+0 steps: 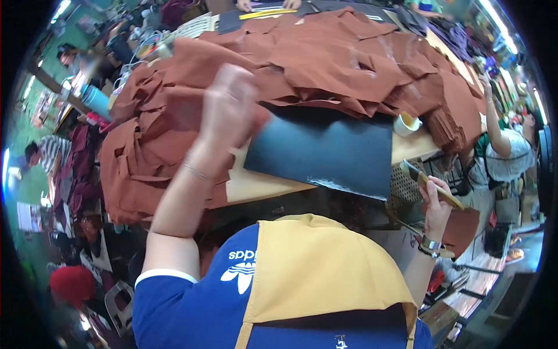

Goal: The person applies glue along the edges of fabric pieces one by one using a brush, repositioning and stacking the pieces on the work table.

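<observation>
My left hand [229, 107] is raised over the left part of a heap of reddish-brown pieces [331, 52]. Motion smears its fingers, and whether it holds anything cannot be made out. At the right, my right hand [437, 203] is closed around a long, flat, yellowish tool [447, 196], which looks like a brush. A brown piece [464, 230] shows just beyond that hand. Between my hands a black sheet [325, 152] lies on the pale table [250, 185]. A whitish cup [407, 124] with yellowish contents stands by the sheet's right edge.
Stacked brown pieces [446, 125] lie right of the cup. At the far side are a person's hands [267, 6] and a yellow strip [267, 13]. Another person [505, 142] is at the right. A blue cylindrical object [96, 102] is at the left.
</observation>
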Action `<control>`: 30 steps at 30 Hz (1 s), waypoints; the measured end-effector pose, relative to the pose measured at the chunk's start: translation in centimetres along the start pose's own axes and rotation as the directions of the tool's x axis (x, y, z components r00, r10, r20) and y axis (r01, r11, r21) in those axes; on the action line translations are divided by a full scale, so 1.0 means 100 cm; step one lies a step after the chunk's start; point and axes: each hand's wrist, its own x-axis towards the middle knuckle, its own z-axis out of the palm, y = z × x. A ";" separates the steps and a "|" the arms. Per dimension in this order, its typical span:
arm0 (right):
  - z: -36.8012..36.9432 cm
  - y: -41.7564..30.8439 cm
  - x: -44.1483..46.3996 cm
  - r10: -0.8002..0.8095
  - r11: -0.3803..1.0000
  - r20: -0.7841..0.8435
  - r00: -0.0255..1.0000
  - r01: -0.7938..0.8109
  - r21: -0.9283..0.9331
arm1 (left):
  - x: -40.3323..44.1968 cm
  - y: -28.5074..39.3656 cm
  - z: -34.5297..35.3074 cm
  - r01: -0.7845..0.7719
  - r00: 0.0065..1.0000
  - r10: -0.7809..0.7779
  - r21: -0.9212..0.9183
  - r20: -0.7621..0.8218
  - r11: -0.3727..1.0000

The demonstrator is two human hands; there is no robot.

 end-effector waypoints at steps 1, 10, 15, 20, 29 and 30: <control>0.007 -0.008 -0.005 -0.031 0.999 -0.074 0.997 0.033 0.014 | -0.022 0.017 0.031 -0.007 0.986 0.015 -0.044 0.166 0.999; -0.031 0.002 -0.048 -0.078 0.993 -0.210 0.974 0.057 -0.108 | -0.100 0.029 0.112 0.128 0.637 -0.040 -0.055 0.770 0.990; -0.026 0.006 -0.064 -0.148 0.986 -0.261 0.954 0.121 -0.117 | -0.031 -0.004 0.167 -0.037 0.888 0.035 -0.004 0.459 0.999; -0.018 0.009 -0.078 -0.190 0.980 -0.268 0.944 0.167 -0.107 | 0.001 -0.054 0.253 -0.077 0.913 -0.109 0.427 0.393 0.901; 0.010 0.042 -0.055 -0.348 0.883 -0.070 0.935 0.301 -0.360 | 0.000 -0.038 0.203 -0.177 0.936 0.184 -0.051 0.301 0.983; 0.017 0.045 -0.041 -0.387 0.868 -0.038 0.922 0.349 -0.354 | -0.008 -0.037 0.185 -0.233 0.924 0.245 -0.076 0.293 0.969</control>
